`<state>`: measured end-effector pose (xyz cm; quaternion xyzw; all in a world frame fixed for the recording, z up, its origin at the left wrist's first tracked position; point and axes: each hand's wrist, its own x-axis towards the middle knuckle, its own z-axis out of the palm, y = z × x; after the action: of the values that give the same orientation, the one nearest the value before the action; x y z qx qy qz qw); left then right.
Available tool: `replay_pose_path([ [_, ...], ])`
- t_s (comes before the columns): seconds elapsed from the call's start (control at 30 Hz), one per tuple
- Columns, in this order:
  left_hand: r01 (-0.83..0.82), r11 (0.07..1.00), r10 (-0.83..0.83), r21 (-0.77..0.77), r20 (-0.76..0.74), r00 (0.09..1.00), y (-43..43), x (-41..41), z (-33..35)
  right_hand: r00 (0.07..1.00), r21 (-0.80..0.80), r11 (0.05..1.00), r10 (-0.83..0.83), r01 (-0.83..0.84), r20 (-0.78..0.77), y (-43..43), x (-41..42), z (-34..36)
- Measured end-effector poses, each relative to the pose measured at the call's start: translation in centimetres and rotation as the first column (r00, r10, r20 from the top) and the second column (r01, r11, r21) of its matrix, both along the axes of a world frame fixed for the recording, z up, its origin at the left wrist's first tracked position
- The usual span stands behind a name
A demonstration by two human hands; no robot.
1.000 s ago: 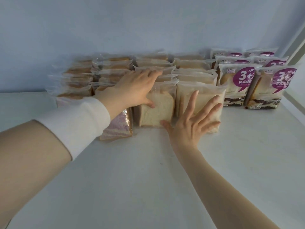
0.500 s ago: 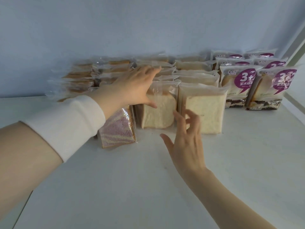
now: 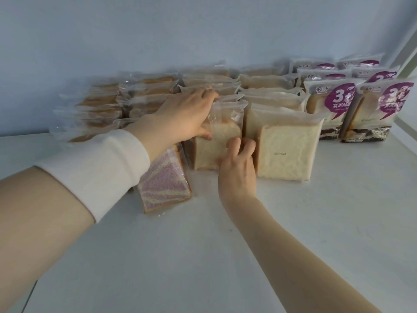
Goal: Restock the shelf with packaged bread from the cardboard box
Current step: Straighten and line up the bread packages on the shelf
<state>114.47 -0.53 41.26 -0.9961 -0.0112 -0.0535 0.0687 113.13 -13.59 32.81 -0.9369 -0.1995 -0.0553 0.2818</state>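
Observation:
Packaged bread stands in rows at the back of the white shelf [image 3: 203, 256]. My left hand [image 3: 182, 116] grips the top left of the front middle white bread pack [image 3: 209, 152], thumb on its face and fingers over its top. My right hand [image 3: 237, 170] pinches that pack's right edge, with fingertips tucked into the gap beside the neighbouring white bread pack [image 3: 286, 152]. A purple swirl bread pack [image 3: 162, 188] leans tilted at the left, partly under my left sleeve. The cardboard box is out of view.
Purple-labelled bread bags [image 3: 327, 105] stand at the right end of the rows. Clear-wrapped brown toast packs [image 3: 101, 109] fill the left. A pale blue wall [image 3: 180, 30] closes the back. A shelf post [image 3: 406, 53] rises at the far right.
My right hand left the face of the right white pack and moved left, curling its fingers into the gap at the middle pack's edge. My left hand stayed on the middle pack.

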Motion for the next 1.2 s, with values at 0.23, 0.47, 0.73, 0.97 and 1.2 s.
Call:
replay_pose_path([
  [0.23, 0.125, 0.978, -0.113, -0.165, 0.08, 0.99, -3.0, -0.5, 2.3, 0.972, 0.247, 0.954, 0.118, -0.168, 0.203, -9.6, -1.0, 2.8],
  [0.47, 0.148, 0.988, -0.147, -0.033, 0.038, 0.988, -10.6, 3.2, -0.4, 0.975, 0.238, 0.971, 0.068, -0.016, -0.212, -14.7, 5.4, 0.1],
  [0.73, 0.146, 0.985, -0.127, -0.086, 0.197, 0.972, -9.4, 3.4, -1.4, 0.977, 0.407, 0.895, 0.21, -0.184, -0.021, -12.3, 8.8, -2.0],
  [0.97, 0.153, 0.981, -0.135, -0.123, 0.141, 0.981, -8.9, 3.4, -1.5, 0.958, 0.403, 0.896, 0.257, -0.186, -0.129, -12.1, 9.3, -2.4],
  [1.2, 0.144, 0.986, -0.131, -0.08, 0.152, 0.98, -7.6, 3.7, -1.5, 0.952, 0.42, 0.899, 0.228, -0.125, -0.205, -12.2, 9.2, -2.1],
])
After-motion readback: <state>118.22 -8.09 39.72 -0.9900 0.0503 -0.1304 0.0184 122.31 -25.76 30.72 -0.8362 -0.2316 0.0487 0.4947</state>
